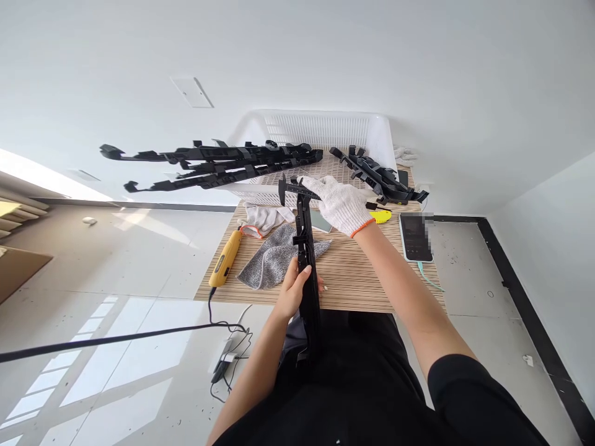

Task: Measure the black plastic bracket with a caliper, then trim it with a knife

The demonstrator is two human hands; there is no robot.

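My bare left hand (294, 288) is wrapped round a long black plastic part (307, 254) that points away from me, its near end at my lap. On my right hand (338, 199) is a white knitted glove with an orange cuff. Its fingers grip a black caliper (300, 188), whose jaws lie to the left, at the far end of the part. Whether the jaws touch the part I cannot tell. Under the part lies a grey speckled cloth (269, 259). A white glove (267, 217) rests just beyond the cloth.
A white plastic basket (385, 133) stands at the back, with long black parts (223, 158) jutting left and more black parts (379, 176) at its right. On the wooden table (357, 272) are a yellow corded tool (225, 259), a yellow-handled cutter (382, 216) and a phone (415, 237). Cables (232, 347) hang left.
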